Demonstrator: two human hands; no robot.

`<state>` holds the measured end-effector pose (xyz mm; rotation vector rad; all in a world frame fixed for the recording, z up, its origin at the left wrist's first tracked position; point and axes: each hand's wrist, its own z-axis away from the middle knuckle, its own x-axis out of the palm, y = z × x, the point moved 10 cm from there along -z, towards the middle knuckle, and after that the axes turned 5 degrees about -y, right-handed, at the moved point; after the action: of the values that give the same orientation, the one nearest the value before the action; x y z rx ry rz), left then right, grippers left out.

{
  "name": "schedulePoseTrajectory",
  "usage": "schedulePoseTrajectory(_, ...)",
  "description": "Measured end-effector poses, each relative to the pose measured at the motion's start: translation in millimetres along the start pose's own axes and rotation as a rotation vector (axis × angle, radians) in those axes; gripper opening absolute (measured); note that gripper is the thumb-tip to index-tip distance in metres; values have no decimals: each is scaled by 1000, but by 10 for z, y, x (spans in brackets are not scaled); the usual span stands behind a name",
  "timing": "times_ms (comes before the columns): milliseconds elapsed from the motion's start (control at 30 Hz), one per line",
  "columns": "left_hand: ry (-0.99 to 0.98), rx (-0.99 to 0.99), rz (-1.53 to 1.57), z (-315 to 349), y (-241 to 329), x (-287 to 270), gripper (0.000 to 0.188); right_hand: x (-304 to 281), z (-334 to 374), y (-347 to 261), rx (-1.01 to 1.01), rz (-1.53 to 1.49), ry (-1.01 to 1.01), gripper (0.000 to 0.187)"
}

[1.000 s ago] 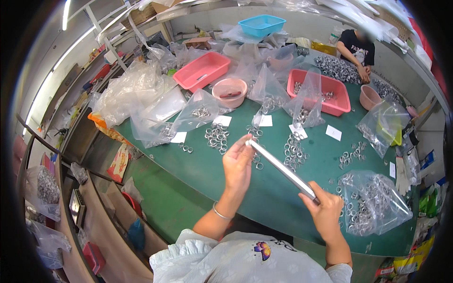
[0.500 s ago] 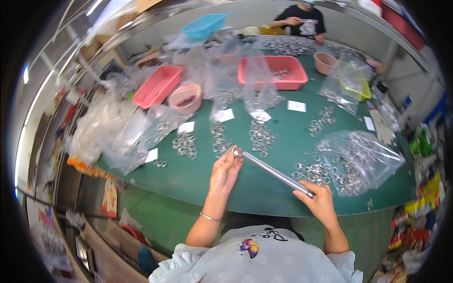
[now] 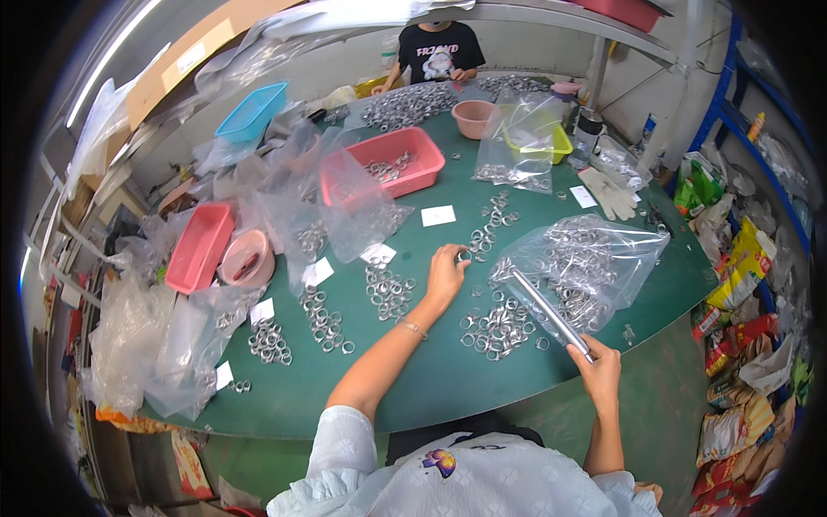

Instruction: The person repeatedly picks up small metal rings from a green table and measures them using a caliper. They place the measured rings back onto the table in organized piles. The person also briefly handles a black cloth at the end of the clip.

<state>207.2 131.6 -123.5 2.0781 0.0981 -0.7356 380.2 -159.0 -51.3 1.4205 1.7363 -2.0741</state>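
My left hand (image 3: pixel 446 274) reaches over the table with its fingers closed on a silver ring (image 3: pixel 463 256), at the near end of a loose column of rings (image 3: pixel 493 226). My right hand (image 3: pixel 598 366) grips the thick end of a tapered metal ring mandrel (image 3: pixel 551 315). No ring shows on the mandrel, and its thin end points away from me to the left, over a clear plastic bag of rings (image 3: pixel 594 258). Between my hands lies a loose heap of rings (image 3: pixel 500 329).
Groups of rings (image 3: pixel 389 291) lie beside white paper cards (image 3: pixel 438 215) on the green table (image 3: pixel 431 379). Pink trays (image 3: pixel 200 248), a blue basket (image 3: pixel 251 112) and clear bags (image 3: pixel 138 345) crowd the left and back. Opposite, a person (image 3: pixel 439 56) sits by more rings.
My view has turned to the right. The left hand, with a ring, has moved from near the mandrel's thin end out to the loose ring column. The right hand still holds the mandrel.
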Motion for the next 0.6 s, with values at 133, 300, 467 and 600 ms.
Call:
schedulePoseTrajectory(133,-6,-20,-121,-414,-256,433,25,-426,-58,260,-34,-36,188,24)
schedulePoseTrajectory(300,132,-153,-69,-682,-579,520,27,-1185,-245,972,79,-87,556,30)
schedulePoseTrajectory(467,97,-110,-59,-798,-440,486,28,-1648,-674,1881,193,154,705,37)
schedulePoseTrajectory(600,131,-11,-29,-385,19,142,31,-1426,-1072,1735,248,354,491,40)
